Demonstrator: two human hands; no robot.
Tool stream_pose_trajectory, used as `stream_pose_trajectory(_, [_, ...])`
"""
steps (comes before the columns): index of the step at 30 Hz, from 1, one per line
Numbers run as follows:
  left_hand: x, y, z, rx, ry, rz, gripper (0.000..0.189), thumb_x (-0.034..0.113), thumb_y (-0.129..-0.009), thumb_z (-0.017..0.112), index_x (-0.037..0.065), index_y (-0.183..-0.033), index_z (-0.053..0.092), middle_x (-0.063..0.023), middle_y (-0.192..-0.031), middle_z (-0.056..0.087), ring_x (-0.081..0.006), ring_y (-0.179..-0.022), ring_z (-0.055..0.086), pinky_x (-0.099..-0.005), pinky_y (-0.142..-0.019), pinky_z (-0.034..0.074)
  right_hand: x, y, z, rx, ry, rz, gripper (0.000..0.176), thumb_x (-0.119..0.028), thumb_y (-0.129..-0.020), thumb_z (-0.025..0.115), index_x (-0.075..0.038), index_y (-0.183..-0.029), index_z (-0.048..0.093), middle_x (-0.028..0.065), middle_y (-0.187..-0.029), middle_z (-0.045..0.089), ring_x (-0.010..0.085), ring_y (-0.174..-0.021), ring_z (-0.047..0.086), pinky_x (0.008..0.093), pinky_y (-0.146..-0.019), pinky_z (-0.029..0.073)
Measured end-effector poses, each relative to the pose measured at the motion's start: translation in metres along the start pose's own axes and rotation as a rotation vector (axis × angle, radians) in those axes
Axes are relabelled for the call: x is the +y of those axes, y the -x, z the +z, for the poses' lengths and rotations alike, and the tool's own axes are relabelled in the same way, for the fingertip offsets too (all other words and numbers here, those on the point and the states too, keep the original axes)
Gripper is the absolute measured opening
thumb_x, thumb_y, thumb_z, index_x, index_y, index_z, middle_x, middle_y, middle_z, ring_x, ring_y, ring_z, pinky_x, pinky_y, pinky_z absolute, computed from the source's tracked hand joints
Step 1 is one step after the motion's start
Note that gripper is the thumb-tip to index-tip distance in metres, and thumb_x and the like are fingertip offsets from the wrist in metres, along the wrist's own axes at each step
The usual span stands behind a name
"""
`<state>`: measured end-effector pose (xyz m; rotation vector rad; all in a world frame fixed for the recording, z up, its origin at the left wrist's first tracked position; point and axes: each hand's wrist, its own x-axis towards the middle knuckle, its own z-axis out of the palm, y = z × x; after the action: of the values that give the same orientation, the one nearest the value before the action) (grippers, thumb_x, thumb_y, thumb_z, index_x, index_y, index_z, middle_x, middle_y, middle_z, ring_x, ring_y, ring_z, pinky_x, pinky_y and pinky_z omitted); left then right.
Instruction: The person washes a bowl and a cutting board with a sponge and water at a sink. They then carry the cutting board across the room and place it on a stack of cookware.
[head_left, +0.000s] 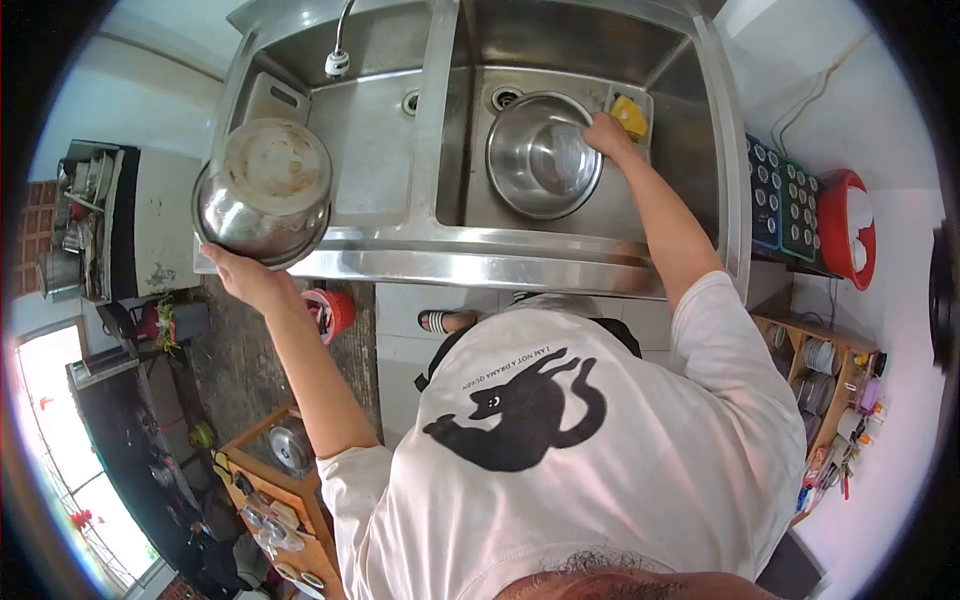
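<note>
My left hand [243,274] is closed on the rim of a stainless steel pot [262,195], which is turned over at the left end of the sink. The pot's stained bottom faces up. In the right basin [640,210] of the steel double sink stands a shiny steel bowl [543,157], open side up. My right hand [607,136] grips its right rim, the fingertips partly hidden. Just beyond that hand, a yellow sponge or cloth [629,116] lies in a small tray [645,100] in the same basin.
A faucet [338,62] hangs over the left basin [370,150], where a board with a slot handle [270,100] leans. Below the sink is a red bucket [335,312]. Bottle crates [783,195] and a red tub [848,230] stand right. A wooden rack [815,400] holds dishes.
</note>
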<state>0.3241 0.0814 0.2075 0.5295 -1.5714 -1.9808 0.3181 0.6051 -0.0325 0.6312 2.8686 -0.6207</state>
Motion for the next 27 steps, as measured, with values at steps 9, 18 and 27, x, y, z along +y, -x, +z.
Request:
stream_pose_trajectory(9, [-0.018, -0.003, 0.007, -0.003, 0.092, -0.184, 0.070, 0.051, -0.100, 0.044, -0.005, -0.140, 0.043, -0.0202, -0.140, 0.047, -0.0321, -0.124, 0.052, -0.0425, -0.106, 0.044, -0.093, 0.077, -0.145, 0.558, 0.163, -0.526, 0.063, -0.010, -0.081, 0.062, -0.020, -0.141, 0.047, 0.0167, -0.108, 0.068, 0.0346, -0.094, 0.066, 0.0465, -0.079, 0.053])
stream_pose_trajectory(18, [-0.056, -0.038, -0.013, 0.080, 0.323, -0.309, 0.062, 0.052, -0.100, 0.045, -0.005, -0.122, 0.058, -0.0141, -0.120, 0.061, -0.0226, -0.108, 0.058, -0.0357, -0.096, 0.046, -0.135, 0.118, -0.223, 1.028, 0.153, -0.919, 0.071, 0.010, -0.073, 0.054, -0.019, -0.138, 0.055, 0.0035, -0.110, 0.069, 0.0222, -0.084, 0.065, 0.0331, -0.073, 0.052])
stream_pose_trajectory(27, [-0.052, -0.035, -0.046, 0.037, 0.516, -0.567, 0.065, 0.054, -0.100, 0.040, 0.000, -0.137, 0.045, -0.0162, -0.138, 0.051, -0.0310, -0.123, 0.053, -0.0480, -0.103, 0.043, -0.156, 0.125, -0.242, 1.175, 0.124, -0.946, 0.071, 0.004, -0.068, 0.052, -0.018, -0.136, 0.059, 0.0041, -0.071, 0.053, 0.0235, -0.063, 0.050, 0.0352, -0.061, 0.045])
